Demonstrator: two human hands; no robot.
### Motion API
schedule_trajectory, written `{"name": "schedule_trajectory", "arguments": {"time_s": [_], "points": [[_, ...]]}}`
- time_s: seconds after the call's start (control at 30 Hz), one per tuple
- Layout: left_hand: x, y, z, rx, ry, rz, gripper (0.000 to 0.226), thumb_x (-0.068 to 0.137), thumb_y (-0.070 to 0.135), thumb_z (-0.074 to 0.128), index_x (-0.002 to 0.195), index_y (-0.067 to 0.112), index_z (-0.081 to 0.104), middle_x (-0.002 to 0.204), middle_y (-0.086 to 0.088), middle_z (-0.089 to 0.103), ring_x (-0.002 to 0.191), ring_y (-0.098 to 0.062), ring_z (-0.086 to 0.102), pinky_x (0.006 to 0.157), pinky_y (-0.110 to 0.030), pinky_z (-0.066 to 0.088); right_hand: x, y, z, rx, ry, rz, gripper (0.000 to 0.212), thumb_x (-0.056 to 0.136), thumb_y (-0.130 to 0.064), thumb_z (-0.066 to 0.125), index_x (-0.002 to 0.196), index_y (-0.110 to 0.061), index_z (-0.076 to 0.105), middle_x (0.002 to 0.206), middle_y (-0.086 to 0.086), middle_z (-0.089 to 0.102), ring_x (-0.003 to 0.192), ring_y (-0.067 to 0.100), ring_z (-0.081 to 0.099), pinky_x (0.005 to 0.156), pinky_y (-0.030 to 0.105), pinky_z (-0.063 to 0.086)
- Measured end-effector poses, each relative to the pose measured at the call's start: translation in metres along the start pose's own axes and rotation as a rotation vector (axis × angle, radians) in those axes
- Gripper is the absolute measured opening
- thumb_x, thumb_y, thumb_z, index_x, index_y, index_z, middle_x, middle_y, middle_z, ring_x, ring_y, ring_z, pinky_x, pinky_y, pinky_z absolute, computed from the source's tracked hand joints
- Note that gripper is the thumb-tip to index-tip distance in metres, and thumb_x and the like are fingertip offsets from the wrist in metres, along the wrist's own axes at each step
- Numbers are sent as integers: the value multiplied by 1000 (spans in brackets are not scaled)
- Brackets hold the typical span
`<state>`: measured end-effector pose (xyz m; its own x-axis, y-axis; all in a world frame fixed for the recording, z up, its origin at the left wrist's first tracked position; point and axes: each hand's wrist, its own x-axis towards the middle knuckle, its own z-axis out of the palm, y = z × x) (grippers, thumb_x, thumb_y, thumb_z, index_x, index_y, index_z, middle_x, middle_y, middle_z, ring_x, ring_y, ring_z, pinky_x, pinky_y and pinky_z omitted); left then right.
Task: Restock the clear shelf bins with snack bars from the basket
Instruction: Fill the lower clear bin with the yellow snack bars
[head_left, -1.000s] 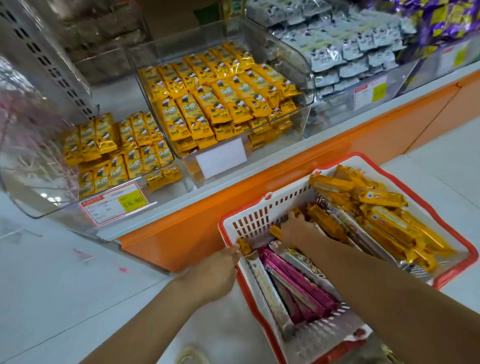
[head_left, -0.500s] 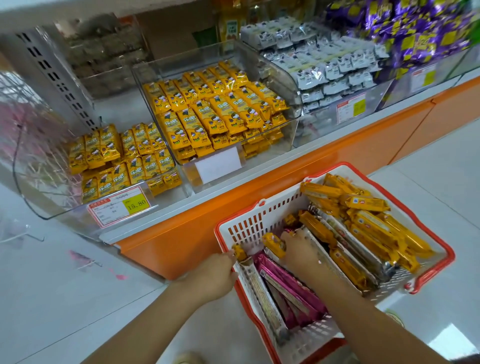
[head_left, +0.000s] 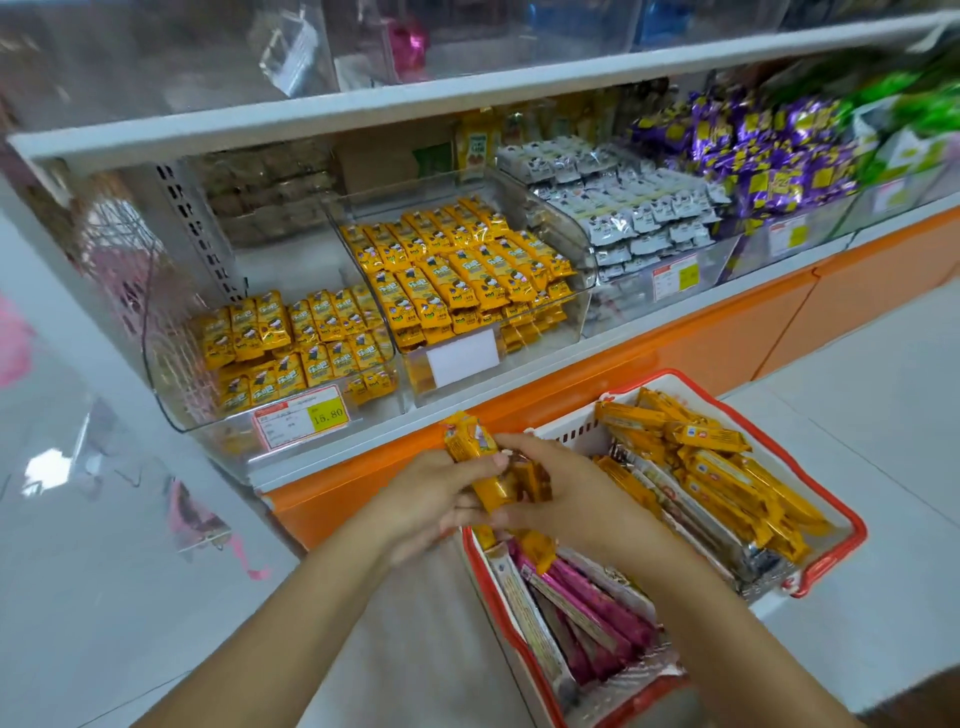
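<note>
While the basket (head_left: 860, 525) sits below the shelf, our left hand (head_left: 431, 501) and right hand (head_left: 571, 493) both curl their fingers round some yellow snack bars (head_left: 475, 449) above its left corner, in front of the clear bins (head_left: 208, 426).

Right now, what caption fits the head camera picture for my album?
Left hand and right hand hold yellow snack bars at the red basket.

left hand (head_left: 431, 501) and right hand (head_left: 566, 493) meet, fingers curled, forearms outstretched.
</note>
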<state>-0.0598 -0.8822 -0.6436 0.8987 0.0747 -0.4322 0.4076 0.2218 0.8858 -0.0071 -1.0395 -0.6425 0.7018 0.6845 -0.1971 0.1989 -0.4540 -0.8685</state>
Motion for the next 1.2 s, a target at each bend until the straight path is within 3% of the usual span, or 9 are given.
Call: {"name": "schedule_trajectory", "arguments": {"time_s": [0.13, 0.57, 0.7, 0.8, 0.9, 0.97, 1.03, 1.13, 1.2], "points": [[-15, 13, -10, -69, -77, 33, 40, 75, 21, 65, 109, 0, 64, 107, -23, 68, 84, -27, 69, 78, -38, 57, -12, -20, -17, 175, -101, -37, 59, 90, 3, 59, 126, -42, 47, 100, -18, 65, 82, -7, 62, 77, 20, 53], [-49, 36, -24, -256, -216, 45, 41, 84, 19, 56, 124, 10, 59, 125, -19, 61, 113, -36, 59, 90, -50, 51, -1, -56, -14, 505, 202, -64, 41, 71, -14, 78, 105, -14, 56, 99, 9, 68, 85, 22, 70, 72, 33, 59], [-50, 41, -24, -432, -148, 66, 37, 82, 27, 56, 115, 13, 64, 118, -21, 64, 95, -34, 67, 83, -54, 51, 8, -75, 2, 226, 448, -201, 21, 78, -22, 77, 84, -18, 58, 84, -1, 68, 74, 8, 67, 68, 26, 54], [-52, 48, -24, -546, -12, 152, 24, 86, 29, 56, 96, 12, 69, 91, -18, 71, 74, -26, 69, 71, -43, 58, 9, -94, 20, -48, 387, -219, 39, 76, -38, 77, 109, -31, 58, 95, -19, 64, 83, -7, 60, 69, 7, 43], [-48, 56, -37, -575, 112, 237, 31, 89, 34, 55, 107, 10, 64, 91, -13, 73, 75, -22, 71, 66, -33, 59, 18, -110, 38, -361, 345, -224, 80, 76, -51, 73, 144, -32, 35, 125, -11, 57, 113, 7, 53, 86, 19, 43], [-46, 62, -46, -577, 93, 270, 53, 83, 46, 54, 123, 11, 59, 115, -13, 67, 97, -23, 66, 82, -39, 56, 29, -123, 43, -405, 380, -266, 76, 82, -47, 68, 146, -32, 32, 135, -8, 52, 122, 12, 49, 91, 25, 40], [-44, 67, -58, -577, 117, 328, 52, 90, 48, 46, 123, 10, 58, 111, -12, 68, 93, -20, 67, 72, -35, 59, 47, -135, 44, -350, 376, -307, 69, 83, -40, 68, 144, -29, 37, 134, -4, 53, 121, 14, 49, 93, 28, 41], [-43, 74, -81, -298, 408, 389, 29, 99, 28, 45, 95, 8, 65, 84, -11, 69, 66, -13, 69, 59, -27, 57, 91, -152, 45, -355, 382, -324, 63, 81, -35, 67, 138, -27, 44, 127, 4, 57, 114, 21, 54, 87, 33, 46], [-43, 71, -101, 323, 693, 447, 21, 94, 24, 52, 84, 14, 68, 84, -8, 69, 75, -17, 67, 69, -29, 50, 123, -163, 46, -423, 374, -298, 59, 82, -37, 66, 137, -28, 47, 127, 7, 56, 114, 25, 53, 86, 35, 46]]}}
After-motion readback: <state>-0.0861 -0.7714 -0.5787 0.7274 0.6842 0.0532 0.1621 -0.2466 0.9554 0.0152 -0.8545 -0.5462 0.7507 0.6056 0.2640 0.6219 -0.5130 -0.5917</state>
